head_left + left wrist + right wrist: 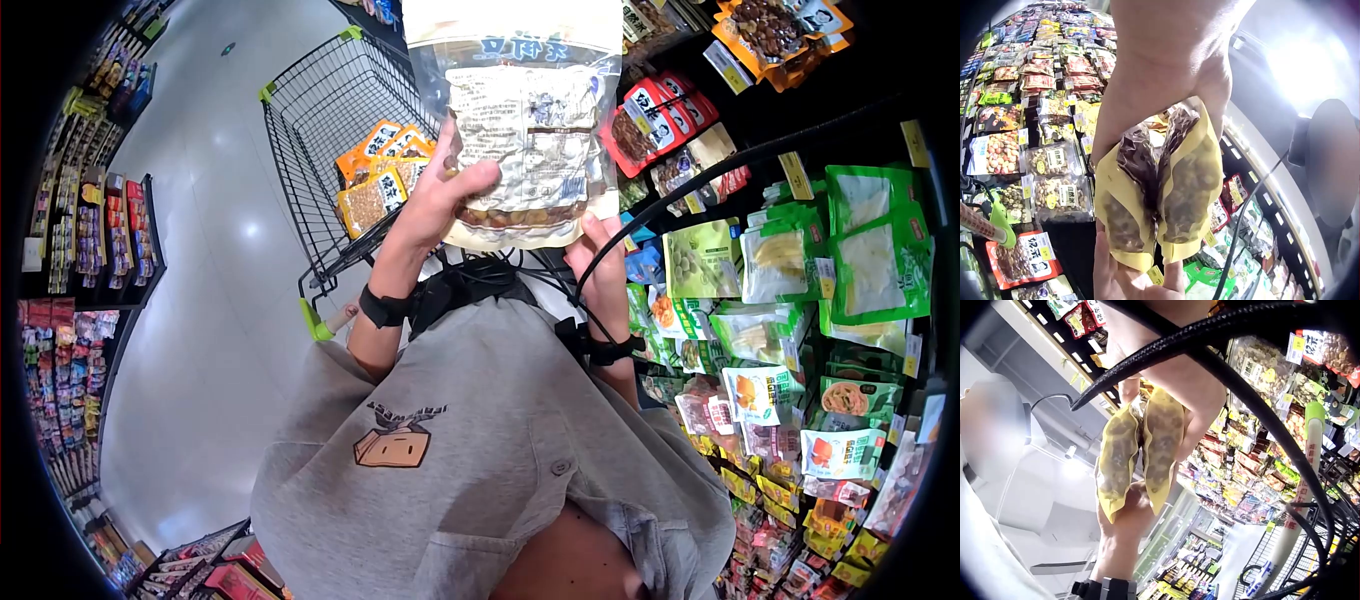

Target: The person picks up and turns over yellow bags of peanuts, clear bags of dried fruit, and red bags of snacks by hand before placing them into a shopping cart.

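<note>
A clear-fronted snack bag [525, 150] with printed text stands upright before my chest, brown pieces showing along its bottom. My left hand [432, 205] grips its left side, thumb laid across the front. My right hand [600, 250] pinches the lower right corner. From below, the left wrist view shows two yellow-edged bag bottoms [1191, 194] side by side, filled with brown pieces, with a dark gap between them. Both hands also hold these in the right wrist view, where the yellow-edged bottoms [1118, 462] hang between them.
A black wire shopping cart [300, 130] with green corners stands ahead on the left, holding several orange and yellow snack packs [375, 200]. Shelves of hanging packs [780, 260] rise close on the right. A black cable [720, 165] crosses near my right hand. Aisle floor [215, 250] lies left.
</note>
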Motion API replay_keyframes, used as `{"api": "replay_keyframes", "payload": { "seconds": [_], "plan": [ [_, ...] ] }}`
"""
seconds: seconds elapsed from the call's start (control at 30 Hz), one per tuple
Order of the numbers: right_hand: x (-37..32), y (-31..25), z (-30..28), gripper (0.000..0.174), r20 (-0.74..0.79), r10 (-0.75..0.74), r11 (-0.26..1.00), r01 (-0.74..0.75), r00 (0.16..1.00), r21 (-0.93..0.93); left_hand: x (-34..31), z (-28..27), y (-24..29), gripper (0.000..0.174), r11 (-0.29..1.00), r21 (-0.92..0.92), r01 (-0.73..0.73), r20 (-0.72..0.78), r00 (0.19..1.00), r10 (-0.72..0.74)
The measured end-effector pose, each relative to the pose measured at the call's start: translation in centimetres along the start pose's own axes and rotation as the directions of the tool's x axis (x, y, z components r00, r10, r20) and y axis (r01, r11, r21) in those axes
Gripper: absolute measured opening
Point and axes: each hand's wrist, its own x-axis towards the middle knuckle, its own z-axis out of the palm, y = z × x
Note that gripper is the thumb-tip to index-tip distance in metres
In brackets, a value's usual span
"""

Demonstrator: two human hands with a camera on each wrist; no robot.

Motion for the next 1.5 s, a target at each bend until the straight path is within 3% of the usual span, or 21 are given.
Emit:
{"api": "replay_keyframes", "payload": {
  "seconds": [0.07,0.13,0.43,0.6,0.67,0.73,0.8,0.93,1.0,1.17,1.5],
  "plan": [
    [0.1,0.0,0.0,0.052,-0.022,0.01,1.0,-0.01,1.0,-0.019,-0.1,0.1,-0.2,0.08,0.998,0.053,0.022,-0.029,0.999,-0.021],
    [0.4,-0.2,0.4,0.047,0.073,-0.046,0.999,0.044,0.996,0.031,0.4,0.0,-0.3,0.075,1.0,0.007,-0.002,-0.024,1.0,0.002],
    [0.5,0.1,-0.2,0.048,0.035,-0.019,0.999,0.018,0.999,0.035,0.8,0.5,-0.5,0.056,0.999,-0.033,-0.011,-0.082,0.997,0.008],
    [0.4,0.1,-0.4,0.05,-0.006,-0.01,1.0,0.01,1.0,0.014,1.3,0.3,-1.1,0.057,0.999,-0.039,0.025,-0.084,0.996,-0.029],
    [0.3,0.2,-0.8,0.05,-0.03,-0.004,1.0,0.004,1.0,-0.022,1.6,-0.2,-1.9,0.067,1.0,-0.001,0.012,-0.065,0.998,-0.012],
    [0.4,0.5,-1.3,0.049,-0.075,-0.006,1.0,0.004,0.997,-0.031,1.4,0.8,-1.4,0.082,0.995,0.051,-0.08,-0.092,0.992,0.084],
    [0.6,0.8,-1.7,0.048,-0.067,-0.031,0.999,0.03,0.997,-0.02,1.3,1.2,-1.5,0.082,0.982,0.128,-0.138,-0.111,0.982,0.153],
    [0.5,0.5,-1.4,0.049,-0.079,-0.033,0.999,0.03,0.996,-0.039,1.1,-0.6,-3.1,0.085,0.986,0.146,-0.076,-0.044,0.996,0.083],
    [0.5,0.5,-1.0,0.049,-0.096,-0.05,0.991,0.06,0.994,0.115,0.5,-0.3,-2.8,0.073,0.986,0.143,-0.09,-0.054,0.994,0.099],
    [0.3,0.9,-1.6,0.034,-0.114,-0.03,0.992,0.044,0.993,0.115,0.6,-0.8,-2.7,0.064,0.991,0.133,-0.012,-0.015,1.0,0.014],
    [-0.3,0.3,-0.7,0.038,-0.11,-0.067,0.994,0.077,0.992,0.083,0.3,-1.4,-3.2,0.063,1.0,0.021,-0.007,-0.026,1.0,0.007]
  ]
}}
